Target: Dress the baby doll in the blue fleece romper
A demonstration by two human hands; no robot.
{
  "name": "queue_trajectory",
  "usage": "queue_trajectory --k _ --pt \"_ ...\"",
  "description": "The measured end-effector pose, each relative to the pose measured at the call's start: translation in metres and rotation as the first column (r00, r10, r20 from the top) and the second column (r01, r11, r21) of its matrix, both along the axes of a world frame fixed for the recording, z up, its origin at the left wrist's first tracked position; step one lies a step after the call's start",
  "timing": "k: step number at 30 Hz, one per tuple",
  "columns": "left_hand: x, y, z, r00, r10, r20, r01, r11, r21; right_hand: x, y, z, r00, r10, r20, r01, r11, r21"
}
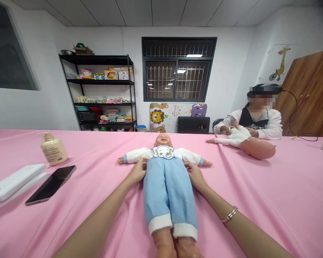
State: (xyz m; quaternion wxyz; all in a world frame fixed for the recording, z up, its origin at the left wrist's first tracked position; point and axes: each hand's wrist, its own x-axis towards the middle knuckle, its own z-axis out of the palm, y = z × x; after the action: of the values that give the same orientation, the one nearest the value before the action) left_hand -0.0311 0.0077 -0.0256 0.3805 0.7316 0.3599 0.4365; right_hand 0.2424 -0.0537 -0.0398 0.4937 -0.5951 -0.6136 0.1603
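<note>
A baby doll (163, 140) lies on its back, its head away from me and both arms stretched out sideways. It wears a white top (138, 154) with an elephant face on the chest and fluffy blue trousers (157, 182) with white cuffs. My left hand (138, 171) is at the left side of the doll's waist, its fingers curled against the trousers' edge. On the opposite side, my right hand (196, 175) grips the trousers near the waist in the same way. The fingertips of both hands are partly hidden by cloth.
A pink cloth (104, 186) covers the table. On the left are a pump bottle (53, 148), a phone (51, 184) and a white device (16, 182). A co-worker (254, 114) at far right handles another doll (244, 141). Shelves (102, 82) stand behind.
</note>
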Motion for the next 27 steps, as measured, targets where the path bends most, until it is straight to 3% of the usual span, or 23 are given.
queue_trajectory --k 3,6,9,12,14,17,19,21,23,26,27 --pt "-0.003 0.003 0.004 1.0 -0.009 0.004 0.009 1.0 -0.008 -0.006 -0.006 0.011 0.967 0.248 -0.061 -0.252 0.965 -0.069" --pt "-0.003 0.005 0.015 0.987 0.139 0.084 -0.143 0.989 0.049 0.005 -0.003 0.016 0.94 0.318 -0.122 -0.33 0.94 -0.09" --pt "-0.005 0.007 0.023 0.929 0.339 0.148 -0.355 0.929 0.105 0.024 0.008 0.011 0.974 0.093 -0.205 -0.099 0.995 -0.018" --pt "-0.008 0.008 0.023 0.901 0.433 -0.016 -0.43 0.899 0.089 0.034 0.014 0.003 0.979 -0.12 -0.162 0.115 0.993 -0.04" --pt "-0.009 0.004 0.025 0.874 0.473 -0.114 -0.464 0.881 0.097 0.031 0.012 0.003 0.985 -0.147 -0.092 0.145 0.989 -0.031" --pt "-0.003 -0.009 0.033 0.832 0.554 -0.008 -0.539 0.813 0.222 0.013 0.002 0.013 0.988 -0.099 -0.116 0.113 0.987 0.116" --pt "0.005 -0.021 0.038 0.894 0.445 -0.044 -0.414 0.861 0.297 -0.002 -0.007 0.023 0.986 0.041 -0.164 -0.013 0.986 0.169" --pt "0.014 -0.031 0.039 0.947 0.215 -0.237 -0.152 0.954 0.257 -0.013 -0.016 0.029 0.961 0.23 -0.156 -0.217 0.972 0.093" --pt "0.021 -0.039 0.039 0.926 0.092 -0.366 -0.017 0.979 0.204 -0.021 -0.022 0.032 0.936 0.335 -0.103 -0.339 0.941 -0.016" --pt "0.024 -0.046 0.04 0.915 0.29 -0.281 -0.169 0.907 0.387 -0.025 -0.027 0.032 0.981 0.194 0.021 -0.194 0.98 0.04" --pt "0.024 -0.047 0.04 0.916 0.308 -0.258 -0.174 0.883 0.436 -0.025 -0.028 0.031 0.985 0.162 0.051 -0.166 0.984 0.07"
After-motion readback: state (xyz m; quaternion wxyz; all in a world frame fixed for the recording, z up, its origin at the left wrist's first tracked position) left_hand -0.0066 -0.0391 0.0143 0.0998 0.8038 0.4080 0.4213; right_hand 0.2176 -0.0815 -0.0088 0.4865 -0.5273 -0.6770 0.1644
